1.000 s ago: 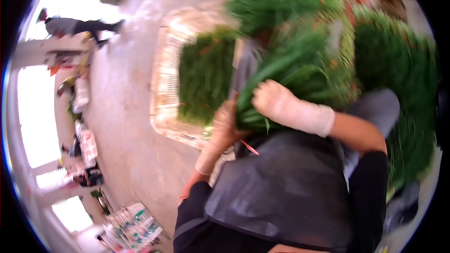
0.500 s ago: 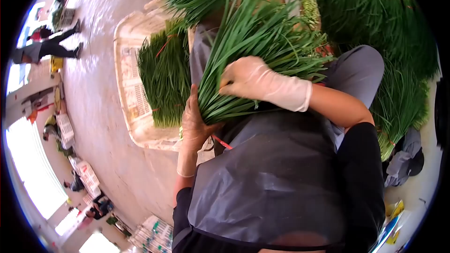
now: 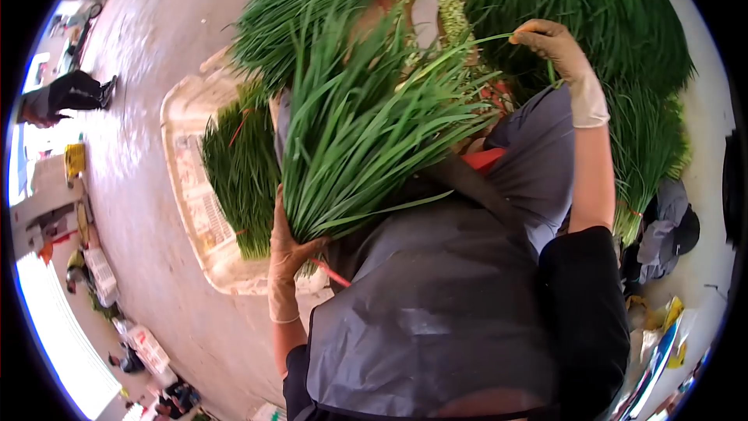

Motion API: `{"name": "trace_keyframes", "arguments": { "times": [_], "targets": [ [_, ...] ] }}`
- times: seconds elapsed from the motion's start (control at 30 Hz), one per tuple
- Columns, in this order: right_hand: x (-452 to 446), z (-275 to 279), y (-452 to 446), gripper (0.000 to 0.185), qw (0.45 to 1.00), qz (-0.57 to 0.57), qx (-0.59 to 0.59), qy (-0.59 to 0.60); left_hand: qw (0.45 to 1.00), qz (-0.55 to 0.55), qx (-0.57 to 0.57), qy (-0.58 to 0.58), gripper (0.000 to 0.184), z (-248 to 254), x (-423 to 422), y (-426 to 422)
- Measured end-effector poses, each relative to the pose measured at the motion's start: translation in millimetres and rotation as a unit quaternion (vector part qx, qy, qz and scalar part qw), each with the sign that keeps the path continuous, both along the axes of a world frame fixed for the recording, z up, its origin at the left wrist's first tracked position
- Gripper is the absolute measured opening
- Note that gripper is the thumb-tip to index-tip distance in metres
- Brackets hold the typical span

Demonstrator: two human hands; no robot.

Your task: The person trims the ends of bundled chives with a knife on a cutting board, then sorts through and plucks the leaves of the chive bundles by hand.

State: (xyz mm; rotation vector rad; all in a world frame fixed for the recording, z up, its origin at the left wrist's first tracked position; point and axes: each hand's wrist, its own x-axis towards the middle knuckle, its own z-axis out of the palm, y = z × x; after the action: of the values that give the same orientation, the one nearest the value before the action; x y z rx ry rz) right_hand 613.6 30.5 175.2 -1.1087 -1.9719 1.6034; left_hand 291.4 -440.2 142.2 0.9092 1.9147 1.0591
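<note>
A loose, fanned-out bunch of green garlic chives rests over my lap. My left hand, in a thin glove, is closed around its lower end. My right hand, gloved too, is raised to the right of the bunch. Thumb and fingertips there pinch the end of a long pale-green chive leaf, which stretches from the bunch. Another short strand dangles below that hand. A dark apron covers my front.
A pale plastic crate on my left holds tied chives. More bundles lie ahead, with large stacks at right. Pale trimmings litter the space between. Clothing lies far right. Another person is at far left.
My right hand has moved from the middle of the bunch up and right, drawing a leaf outward. My left hand still grips the bunch. The view has shifted slightly.
</note>
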Motion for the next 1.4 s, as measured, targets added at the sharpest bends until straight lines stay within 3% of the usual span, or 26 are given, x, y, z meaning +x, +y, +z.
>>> {"name": "trace_keyframes", "arguments": {
  "times": [0.13, 0.17, 0.2, 0.27, 0.3, 0.33, 0.4, 0.43, 0.47, 0.5, 0.53, 0.57, 0.6, 0.63, 0.7, 0.73, 0.77, 0.8, 0.83, 0.9, 0.97, 1.07, 1.2, 1.3, 1.4],
  "targets": [
    [25, -76, 36, 0.025, 0.986, -0.037, 0.04, -0.155, 0.997, 0.008, -0.006, -0.075, 0.124, -5, -12, -5],
    [19, -75, 29, 0.033, 0.901, -0.065, 0.175, -0.392, 0.997, 0.0, -0.005, -0.072, 0.121, -13, -22, -10],
    [-4, -51, -1, 0.042, 0.763, -0.101, 0.307, -0.56, 0.998, -0.007, -0.005, -0.067, 0.119, -16, -27, -13],
    [-24, -43, -19, 0.059, 0.897, -0.07, 0.305, -0.312, 0.997, -0.006, -0.005, -0.073, 0.114, 8, -16, 12],
    [-45, -39, -38, 0.065, 0.973, -0.004, 0.172, -0.152, 1.0, -0.02, 0.005, 0.013, 0.11, 31, -2, 38],
    [-69, -35, -63, 0.071, 0.998, 0.064, 0.027, 0.015, 0.995, -0.033, 0.011, 0.098, 0.106, 41, 9, 58],
    [-109, -43, -107, 0.077, 0.986, 0.115, 0.12, 0.029, 0.963, -0.009, 0.014, 0.27, 0.1, 27, 15, 85],
    [-124, -48, -126, 0.077, 0.988, 0.141, 0.039, 0.044, 0.956, 0.041, -0.011, 0.29, 0.086, 31, 21, 99],
    [-132, -50, -142, 0.08, 0.983, 0.166, -0.043, 0.057, 0.955, 0.044, -0.015, 0.294, 0.086, 24, 7, 100],
    [-125, -13, -152, 0.072, 0.974, 0.186, -0.125, 0.025, 0.989, 0.085, -0.025, 0.117, 0.074, 12, -17, 96],
    [-118, 20, -154, 0.066, 0.956, 0.206, -0.206, -0.007, 0.99, 0.125, -0.032, -0.063, 0.062, 7, -34, 92],
    [-114, -10, -155, 0.057, 0.946, 0.197, -0.244, 0.082, 0.955, 0.226, -0.038, -0.186, 0.044, 19, -39, 91],
    [-99, -23, -152, 0.05, 0.929, 0.217, -0.255, 0.156, 0.944, 0.249, -0.018, -0.215, 0.033, 29, -40, 87],
    [-89, -20, -148, 0.046, 0.948, 0.239, -0.204, 0.044, 0.941, 0.241, 0.013, -0.236, 0.032, 39, -37, 87],
    [-64, -54, -139, 0.048, 0.961, 0.255, -0.104, -0.015, 0.937, 0.234, 0.044, -0.254, 0.031, 41, -28, 85],
    [-58, -41, -136, 0.048, 0.954, 0.259, -0.065, -0.134, 0.942, 0.22, 0.042, -0.251, 0.031, 35, -24, 82],
    [-50, -41, -130, 0.048, 0.952, 0.254, -0.003, -0.169, 0.946, 0.204, 0.039, -0.249, 0.032, 34, -19, 83],
    [-52, -15, -121, 0.048, 0.923, 0.228, 0.008, -0.31, 0.945, 0.203, 0.041, -0.253, 0.032, 36, -15, 83],
    [-45, -39, -112, 0.049, 0.888, 0.134, 0.181, -0.402, 0.953, 0.175, 0.021, -0.248, 0.031, 40, -11, 84],
    [-42, -24, -93, 0.043, 0.88, 0.05, 0.414, -0.227, 0.965, 0.144, -0.002, -0.221, 0.028, 44, -4, 85],
    [-56, 17, -91, 0.032, 0.932, -0.013, 0.362, -0.006, 0.967, 0.142, -0.012, -0.21, 0.028, 50, 3, 87],
    [-87, 69, -103, 0.025, 0.898, 0.032, 0.419, 0.134, 0.969, 0.128, -0.014, -0.211, 0.027, 53, 5, 86],
    [-131, 86, -95, 0.029, 0.816, 0.05, 0.573, 0.065, 0.981, 0.104, -0.001, -0.167, 0.025, 44, 5, 78],
    [-155, 92, -95, 0.044, 0.799, 0.128, 0.582, -0.086, 0.986, 0.076, -0.023, -0.146, 0.024, 45, 7, 78],
    [-168, 70, -89, 0.042, 0.768, 0.147, 0.614, -0.113, 0.983, 0.074, -0.003, -0.169, 0.024, 45, 7, 78]
  ]
}}
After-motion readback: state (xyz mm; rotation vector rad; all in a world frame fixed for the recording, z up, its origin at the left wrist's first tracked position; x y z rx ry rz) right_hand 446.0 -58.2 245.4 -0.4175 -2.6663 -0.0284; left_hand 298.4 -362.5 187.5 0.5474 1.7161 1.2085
